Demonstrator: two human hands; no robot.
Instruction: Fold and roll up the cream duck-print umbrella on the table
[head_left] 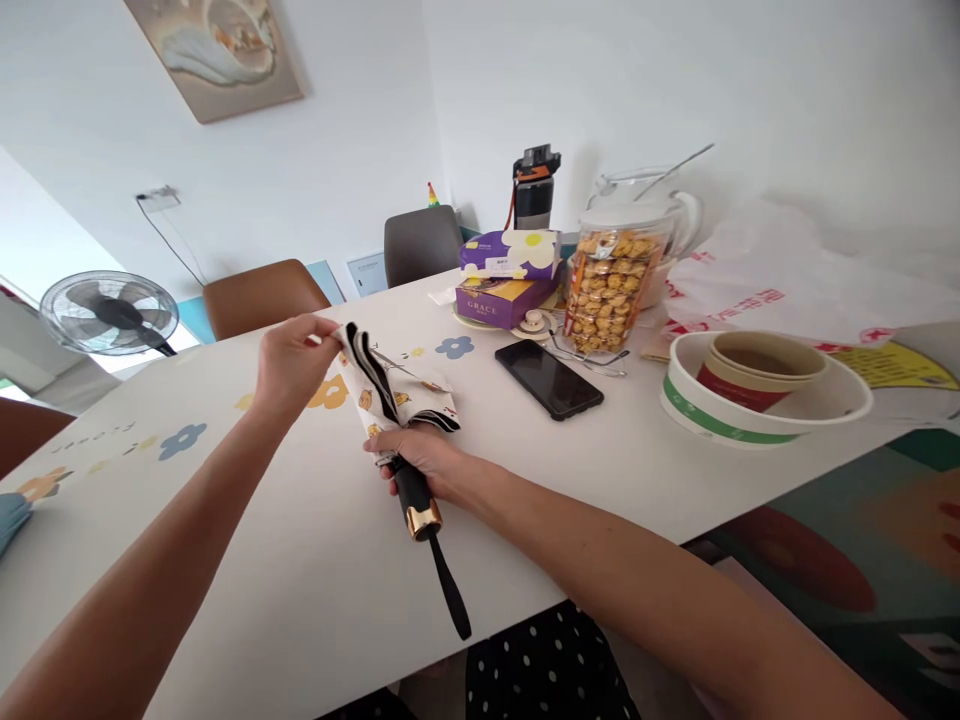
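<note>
Jar (628, 224) contains snacks (604, 305); white bowl (709, 422) contains smaller bowl (742, 390). Left hand (292, 362) pinches umbrella (409, 402) fabric; right hand (426, 458) grips umbrella. Strap (448, 587) ends beside worktop's (277, 590) near edge.

Left grip (291, 352) pinched, farther forward; right grip (426, 456) curled closed (forearms (204, 520) bare).

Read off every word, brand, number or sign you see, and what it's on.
"GRACE": front of the purple box.
Red print on the plastic bag: too blurred to read.
Small print on the purple-and-white pack: too small.
Print on the yellow label: too blurred.
Lettering on the table: unclear.
</note>
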